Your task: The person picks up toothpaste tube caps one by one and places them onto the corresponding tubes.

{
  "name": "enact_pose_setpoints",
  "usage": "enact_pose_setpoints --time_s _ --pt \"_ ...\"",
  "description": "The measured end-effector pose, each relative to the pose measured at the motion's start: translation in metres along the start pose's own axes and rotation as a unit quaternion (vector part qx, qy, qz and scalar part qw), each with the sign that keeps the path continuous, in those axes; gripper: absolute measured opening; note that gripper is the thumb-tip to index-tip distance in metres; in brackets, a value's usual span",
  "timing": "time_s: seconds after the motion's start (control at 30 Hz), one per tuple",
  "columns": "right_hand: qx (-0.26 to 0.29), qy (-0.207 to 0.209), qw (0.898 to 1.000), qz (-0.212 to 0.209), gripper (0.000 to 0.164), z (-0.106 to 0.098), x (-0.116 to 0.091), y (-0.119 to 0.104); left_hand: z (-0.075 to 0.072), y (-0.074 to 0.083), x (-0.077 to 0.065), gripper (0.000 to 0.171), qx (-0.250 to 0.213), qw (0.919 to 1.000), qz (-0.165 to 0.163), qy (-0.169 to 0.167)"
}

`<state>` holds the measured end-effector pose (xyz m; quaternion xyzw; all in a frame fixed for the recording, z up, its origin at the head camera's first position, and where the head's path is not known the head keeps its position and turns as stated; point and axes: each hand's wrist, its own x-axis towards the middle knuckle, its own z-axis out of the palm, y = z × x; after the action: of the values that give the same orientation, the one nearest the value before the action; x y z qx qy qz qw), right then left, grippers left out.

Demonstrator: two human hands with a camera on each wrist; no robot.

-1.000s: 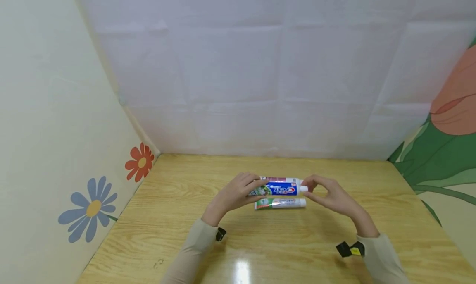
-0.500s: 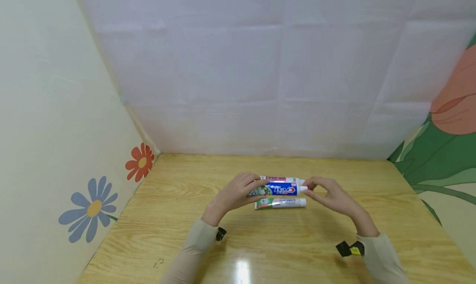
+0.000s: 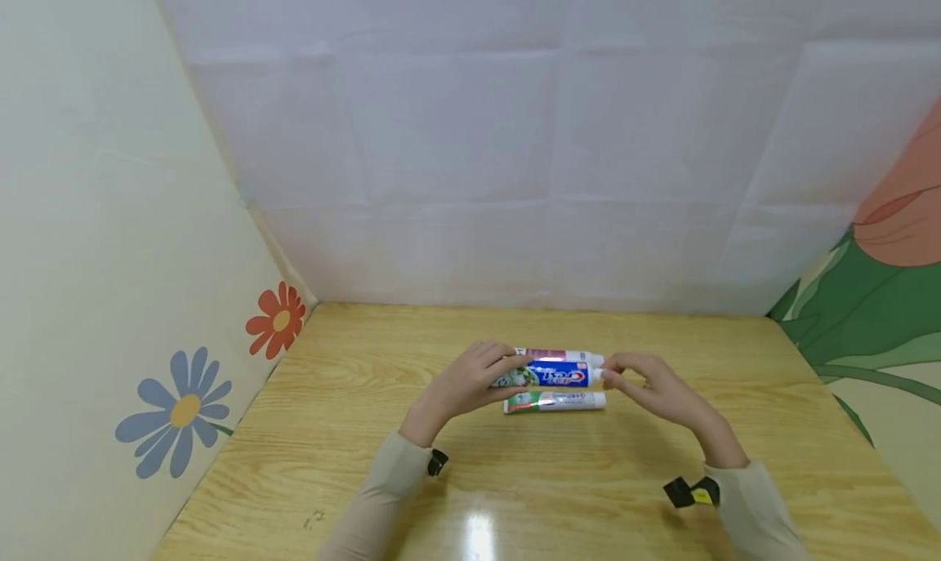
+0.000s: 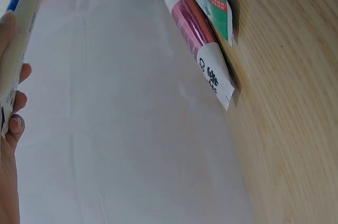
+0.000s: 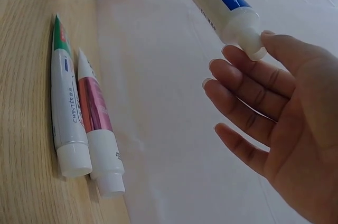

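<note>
My left hand [image 3: 470, 379] grips a blue and white toothpaste tube [image 3: 560, 374] around its crimped end, its cap end toward the right. In the left wrist view this tube [image 4: 21, 39] is held up, away from the tabletop. My right hand [image 3: 657, 388] pinches the tube's small white cap [image 5: 250, 42] between thumb and index finger, with the other fingers spread below in the right wrist view. Two more toothpaste tubes lie side by side on the table: a pink and white tube [image 5: 96, 105] and a green and white tube [image 5: 67, 94], their white caps to the right.
The wooden table [image 3: 353, 479] runs back to a white cloth backdrop [image 3: 456, 136]. Painted flowers mark the left wall [image 3: 81, 242], and a painted plant covers the right wall [image 3: 882, 316]. Black wrist devices sit at both cuffs.
The right fingers shift slightly around the cap, turning and moving a little to the right. The left hand keeps its grip on the blue tube, and the two lying tubes stay put.
</note>
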<state>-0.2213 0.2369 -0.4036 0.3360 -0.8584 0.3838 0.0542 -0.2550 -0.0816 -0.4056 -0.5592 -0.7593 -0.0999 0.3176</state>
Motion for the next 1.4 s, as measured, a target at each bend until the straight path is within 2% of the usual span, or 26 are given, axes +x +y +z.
enact_pose_setpoints --time_s 0.23,0.43,0.8,1.03,1.23,1.4 --pt "0.017 -0.015 1.0 0.02 0.018 -0.0004 0.0002 0.0009 0.0013 -0.0006 0.0 0.048 0.001 1.0 0.002 -0.002" --pt "0.004 -0.019 0.999 0.032 0.02 -0.0015 0.0003 -0.0006 0.0018 -0.0009 0.0 0.046 -0.002 1.0 0.006 -0.002" --pt "0.019 -0.018 0.999 0.02 0.019 -0.0011 -0.0002 0.0006 0.0023 0.0002 0.0 0.056 0.0 1.0 0.004 0.002" --pt "0.025 -0.018 0.999 0.02 0.02 -0.0011 -0.0004 0.0008 0.0028 -0.0007 -0.0002 0.054 0.0 1.0 0.004 0.006" --pt "0.007 -0.013 0.999 0.036 0.015 -0.0016 -0.0018 -0.0001 0.0045 -0.0018 -0.0013 0.049 0.0 1.0 0.002 0.004" --pt "-0.018 0.004 0.999 0.027 0.02 0.0001 -0.0021 -0.001 0.0039 -0.0022 -0.0022 0.049 0.002 1.0 -0.001 0.001"
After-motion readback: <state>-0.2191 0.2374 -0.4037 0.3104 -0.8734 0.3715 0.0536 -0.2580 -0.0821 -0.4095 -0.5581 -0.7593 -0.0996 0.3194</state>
